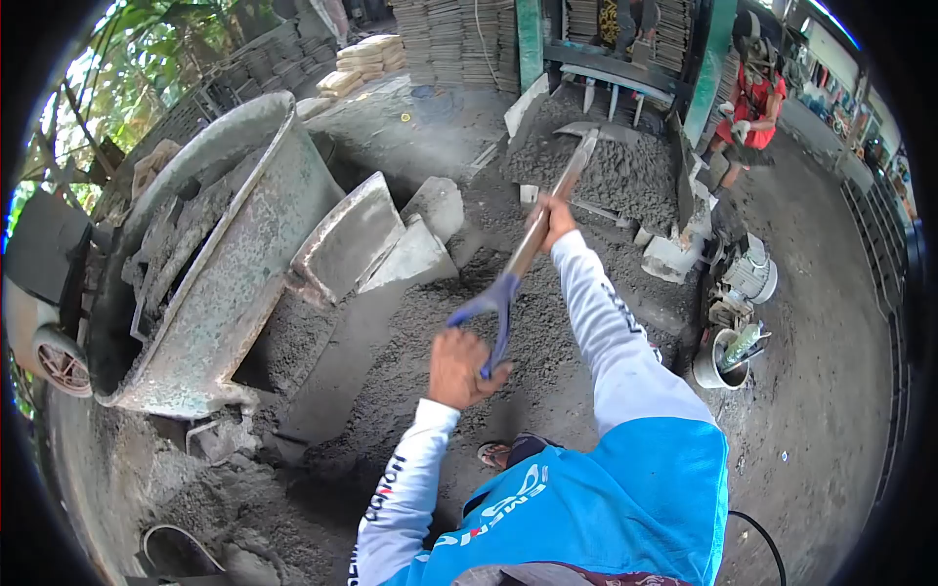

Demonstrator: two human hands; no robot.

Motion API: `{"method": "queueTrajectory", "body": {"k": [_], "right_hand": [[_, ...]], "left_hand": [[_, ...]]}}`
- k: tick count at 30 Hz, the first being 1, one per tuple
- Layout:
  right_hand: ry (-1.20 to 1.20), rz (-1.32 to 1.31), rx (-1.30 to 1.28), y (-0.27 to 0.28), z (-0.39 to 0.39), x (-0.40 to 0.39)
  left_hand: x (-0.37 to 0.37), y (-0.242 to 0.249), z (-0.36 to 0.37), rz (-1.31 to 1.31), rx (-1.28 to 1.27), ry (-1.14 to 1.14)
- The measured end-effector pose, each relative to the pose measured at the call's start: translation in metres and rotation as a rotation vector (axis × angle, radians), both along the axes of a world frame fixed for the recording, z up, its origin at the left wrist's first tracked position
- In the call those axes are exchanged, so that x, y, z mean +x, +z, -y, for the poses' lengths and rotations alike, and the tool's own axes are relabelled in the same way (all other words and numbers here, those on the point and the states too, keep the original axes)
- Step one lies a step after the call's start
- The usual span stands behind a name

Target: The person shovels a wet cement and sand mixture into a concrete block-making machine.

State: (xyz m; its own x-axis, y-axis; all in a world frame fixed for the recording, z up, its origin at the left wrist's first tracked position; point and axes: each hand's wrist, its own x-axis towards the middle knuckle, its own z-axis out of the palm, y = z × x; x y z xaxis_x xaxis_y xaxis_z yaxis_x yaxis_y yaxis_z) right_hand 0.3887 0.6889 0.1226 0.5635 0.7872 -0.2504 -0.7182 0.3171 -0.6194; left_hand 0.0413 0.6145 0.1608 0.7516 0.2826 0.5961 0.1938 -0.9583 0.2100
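A shovel (525, 252) with a wooden shaft and a blue D-shaped handle slants from lower left to upper right. My left hand (459, 369) is closed round the grip at its blue handle end. Farther up, my right hand (555, 223) is wrapped round the wooden shaft. The shovel's blade (598, 131) lies at the far edge of a heap of dark grey wet mix (625, 181), which sits in a bay below a green metal frame (530, 49). More loose grey material (430, 342) covers the ground under my hands.
A large tilted metal drum (230, 264) stands at left, beside metal chutes (352, 234). Right of the heap are a motor (750, 273) and a bucket (721, 361). A person in red (760, 107) sits at the upper right. Stacked slabs (454, 44) rise at the back.
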Motion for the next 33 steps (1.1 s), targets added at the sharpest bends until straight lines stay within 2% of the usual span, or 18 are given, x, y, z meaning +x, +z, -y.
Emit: {"method": "queueTrajectory", "body": {"k": [3, 5, 8, 11, 15, 17, 19, 22, 25, 28, 33], "right_hand": [[0.092, 0.017, -0.048, -0.014, 0.053, -0.054], [0.255, 0.011, 0.054, -0.018, 0.085, -0.099], [0.387, -0.120, 0.141, -0.021, 0.112, -0.173], [0.491, -0.303, 0.121, -0.028, 0.130, -0.255], [0.656, -0.384, -0.012, -0.056, 0.145, -0.339], [0.701, -0.434, -0.133, -0.076, 0.150, -0.374], [0.779, -0.409, -0.264, -0.092, 0.155, -0.405], [0.961, -0.399, -0.334, -0.119, 0.160, -0.451], [1.144, -0.444, -0.280, -0.141, 0.148, -0.497], [1.249, -0.467, -0.361, -0.140, 0.120, -0.540], [1.504, -0.523, -0.268, -0.106, 0.043, -0.589]], "left_hand": [[-0.040, -0.074, 0.041, -0.065, -0.079, 0.070], [-0.090, -0.086, 0.070, -0.073, -0.167, 0.078], [-0.172, -0.082, 0.107, -0.125, -0.203, 0.220], [-0.253, -0.060, 0.147, -0.211, -0.334, 0.363], [-0.314, 0.010, 0.206, -0.083, -0.403, 0.599], [-0.329, 0.043, 0.233, -0.085, -0.441, 0.656], [-0.323, 0.060, 0.254, -0.014, -0.354, 0.723], [-0.316, 0.082, 0.274, -0.146, -0.296, 0.740], [-0.314, 0.097, 0.273, -0.239, -0.240, 0.776], [-0.321, 0.119, 0.248, -0.328, -0.259, 0.771], [-0.324, 0.163, 0.173, -0.479, -0.128, 0.825]]}}
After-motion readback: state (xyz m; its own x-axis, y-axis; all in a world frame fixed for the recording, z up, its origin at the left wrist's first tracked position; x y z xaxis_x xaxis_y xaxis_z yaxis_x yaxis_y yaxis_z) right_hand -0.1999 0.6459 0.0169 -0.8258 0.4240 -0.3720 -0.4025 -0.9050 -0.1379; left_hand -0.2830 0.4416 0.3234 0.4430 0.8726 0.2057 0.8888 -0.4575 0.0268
